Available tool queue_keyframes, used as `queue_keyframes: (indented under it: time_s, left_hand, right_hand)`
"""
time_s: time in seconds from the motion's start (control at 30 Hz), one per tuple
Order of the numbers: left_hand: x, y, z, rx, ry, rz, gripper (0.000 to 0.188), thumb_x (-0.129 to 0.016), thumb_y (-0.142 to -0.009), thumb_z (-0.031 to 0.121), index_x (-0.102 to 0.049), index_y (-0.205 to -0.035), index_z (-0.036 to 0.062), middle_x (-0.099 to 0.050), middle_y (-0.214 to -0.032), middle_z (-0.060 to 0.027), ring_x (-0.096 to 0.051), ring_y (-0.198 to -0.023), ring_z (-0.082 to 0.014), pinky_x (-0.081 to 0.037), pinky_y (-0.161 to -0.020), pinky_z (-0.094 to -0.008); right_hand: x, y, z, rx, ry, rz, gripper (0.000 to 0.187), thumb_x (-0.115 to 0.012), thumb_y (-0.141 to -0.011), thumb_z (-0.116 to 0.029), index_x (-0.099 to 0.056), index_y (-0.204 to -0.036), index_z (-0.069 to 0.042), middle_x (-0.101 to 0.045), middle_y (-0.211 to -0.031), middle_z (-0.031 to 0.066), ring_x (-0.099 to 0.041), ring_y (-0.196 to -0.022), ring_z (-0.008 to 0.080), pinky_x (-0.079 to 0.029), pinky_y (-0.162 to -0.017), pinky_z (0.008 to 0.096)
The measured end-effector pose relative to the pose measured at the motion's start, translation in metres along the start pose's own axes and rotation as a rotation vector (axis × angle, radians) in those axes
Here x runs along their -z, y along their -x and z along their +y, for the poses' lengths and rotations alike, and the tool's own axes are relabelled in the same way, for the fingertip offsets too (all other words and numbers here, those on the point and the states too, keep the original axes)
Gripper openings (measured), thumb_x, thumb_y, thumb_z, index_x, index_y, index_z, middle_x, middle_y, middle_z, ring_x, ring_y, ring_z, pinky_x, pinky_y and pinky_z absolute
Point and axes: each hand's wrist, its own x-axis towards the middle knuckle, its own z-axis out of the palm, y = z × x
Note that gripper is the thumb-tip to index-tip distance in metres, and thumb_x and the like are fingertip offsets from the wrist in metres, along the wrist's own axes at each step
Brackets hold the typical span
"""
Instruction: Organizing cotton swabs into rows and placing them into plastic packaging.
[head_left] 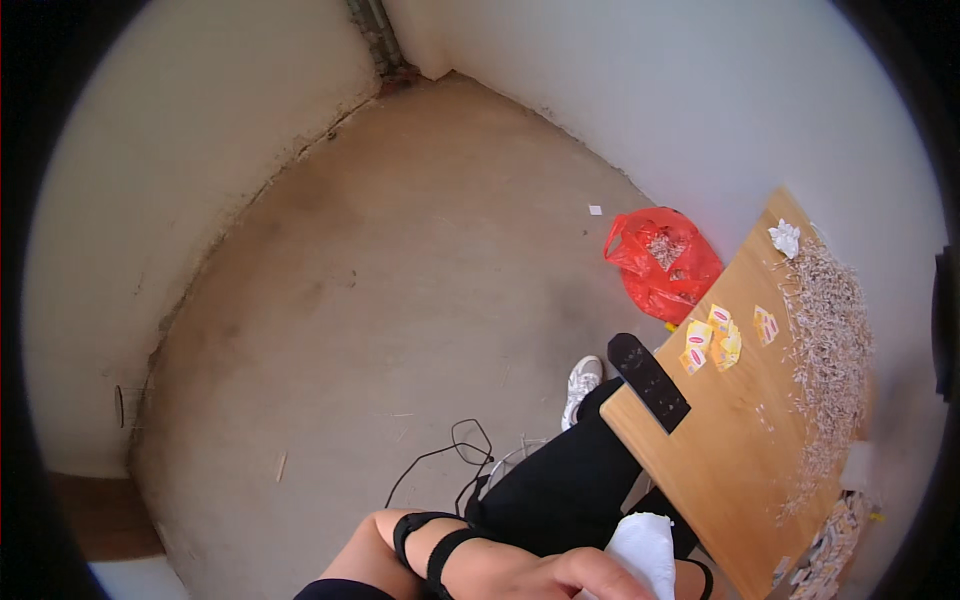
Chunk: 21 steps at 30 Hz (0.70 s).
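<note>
My left hand (590, 577) rests against white paper (645, 550), both cut by the lower edge, beside the table.
I can't tell whether its cropped fingers grip the smooth, bulging paper, nor how the right hand stands: only its black-banded wrist (692, 580) shows. Beyond, a round-ended black strip (648, 382) lies on the wood-grain table (715, 470), then yellow-and-white cards (728, 347), a tangled heap of thin swab-like sticks (830, 340), and a crinkled red plastic bag (650, 288).

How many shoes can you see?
1: a white shoe on the floor, at the end of the black-clad leg. Another may be hidden.
</note>
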Motion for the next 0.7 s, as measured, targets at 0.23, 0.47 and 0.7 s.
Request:
queue_keyframes:
  time_s: [0.23,0.47,0.7]
  left_hand:
    - [-0.012,0.012,-0.026,-0.355,0.074,0.026,0.05,-0.07,-0.077,-0.007,-0.067,-0.114,0.0261,-0.063,-0.112,0.0125,-0.06,-0.086,-0.0104,-0.039,-0.085,-0.0366]
    - [-0.031,0.022,0.003,-0.1,-0.148,0.176,0.041,-0.072,-0.076,-0.004,-0.068,-0.106,0.0232,-0.062,-0.102,0.0102,-0.058,-0.082,-0.0101,-0.039,-0.083,-0.0348]
    - [-0.056,0.001,-0.013,-0.288,-0.141,0.226,0.041,-0.07,-0.076,-0.007,-0.067,-0.102,0.0245,-0.06,-0.091,0.0107,-0.057,-0.084,-0.0112,-0.038,-0.084,-0.0335]
  right_hand:
    - [0.015,0.006,-0.02,0.049,0.247,0.014,0.038,-0.054,-0.086,-0.01,-0.049,-0.122,0.0,-0.056,-0.106,0.0143,-0.049,-0.12,0.0394,-0.045,-0.094,0.0552]
    - [0.05,0.001,-0.059,0.133,0.601,0.025,0.037,-0.053,-0.086,-0.011,-0.05,-0.122,0.0,-0.056,-0.106,0.0144,-0.049,-0.12,0.0395,-0.045,-0.095,0.0542]
    - [0.05,0.022,-0.063,0.06,0.742,0.043,0.037,-0.053,-0.087,-0.011,-0.05,-0.122,0.0,-0.056,-0.105,0.0146,-0.049,-0.119,0.0397,-0.045,-0.095,0.0533]
